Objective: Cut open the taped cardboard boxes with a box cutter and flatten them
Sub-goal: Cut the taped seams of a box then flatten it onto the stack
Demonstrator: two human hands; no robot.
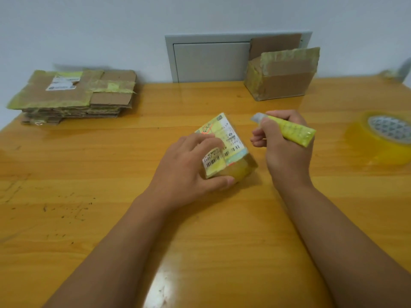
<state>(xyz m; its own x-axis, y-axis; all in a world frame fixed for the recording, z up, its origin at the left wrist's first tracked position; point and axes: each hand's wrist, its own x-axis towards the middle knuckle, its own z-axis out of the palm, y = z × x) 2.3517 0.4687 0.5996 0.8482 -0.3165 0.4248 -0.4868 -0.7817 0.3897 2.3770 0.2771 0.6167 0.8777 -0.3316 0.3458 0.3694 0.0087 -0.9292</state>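
A small taped cardboard box point(231, 150) with a shipping label on top lies on the wooden table point(89, 174) near the middle. My left hand point(189, 167) grips it, fingers over the label and thumb against its near end. Just right of the box, my right hand point(284, 145) holds a yellow box cutter point(289, 131). Its short grey blade points up and left, clear of the box.
A stack of flattened boxes point(73, 94) lies at the back left. An opened taped box point(282, 74) stands at the back right by a wall panel point(211, 61). A roll of clear tape point(382, 134) sits at the right edge.
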